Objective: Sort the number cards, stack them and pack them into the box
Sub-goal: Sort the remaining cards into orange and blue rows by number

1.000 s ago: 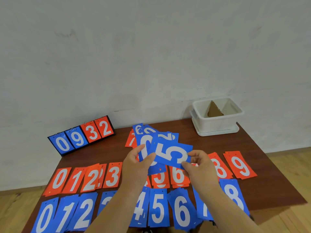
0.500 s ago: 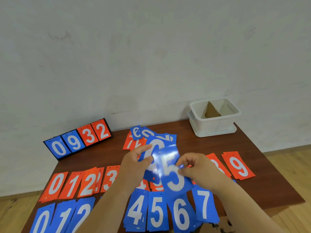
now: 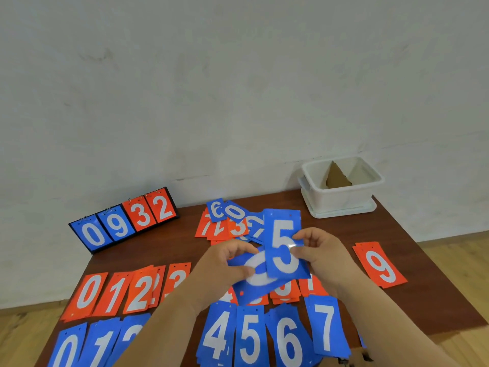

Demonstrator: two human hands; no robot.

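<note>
Step in hand: sorting. The right hand [image 3: 325, 258] pinches a blue 5 card [image 3: 283, 234] upright above the bench [image 3: 412, 295]. The left hand [image 3: 225, 268] grips the unsorted stack [image 3: 260, 279] just beside it. Next move, as judged: lay the card squarely on the 5 pile [image 3: 250, 337], near edge. The box [image 3: 341, 197] stands far right.

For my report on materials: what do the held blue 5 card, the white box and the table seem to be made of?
Blue 5 card: probably thin glossy plastic or laminated paper; a glare spot shows on it.
White box: likely matte plastic, with a moulded rim.
Table: dark reddish wood or veneer, faint grain.
</note>
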